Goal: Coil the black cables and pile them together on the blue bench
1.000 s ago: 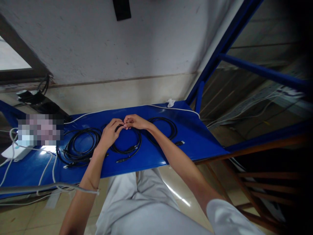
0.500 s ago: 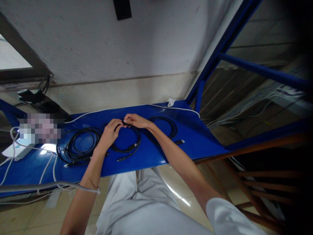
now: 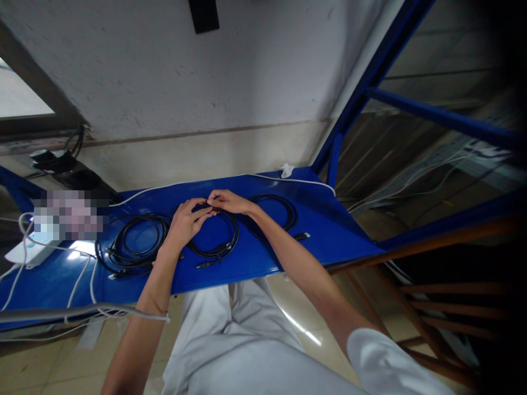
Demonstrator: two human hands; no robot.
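Observation:
A coiled black cable [image 3: 234, 240] lies on the blue table [image 3: 329, 230] in front of me, its plug ends at the near side. At the far side of its loop, my left hand [image 3: 190, 218] and my right hand [image 3: 224, 201] meet with their fingers closed on the cable. The fingers cover the bit of cable between them. To the left rests a larger bundle of coiled black cables [image 3: 142, 241], partly behind my left forearm. Another coiled black cable [image 3: 290, 211] sits to the right, partly behind my right forearm, with a plug [image 3: 302, 236] pointing outward.
A white power strip [image 3: 35, 248] with white cords stands at the left, beside a blurred patch. One white cord [image 3: 288, 179] runs along the back edge near a crumpled white scrap [image 3: 287, 170]. Blue frame bars [image 3: 337, 153] rise at the right; a wooden chair [image 3: 448, 312] stands below.
My left hand has shifted slightly right, its thumb and fingers now reaching further along the cable by my right fingertips. The coil under my hands has moved a little.

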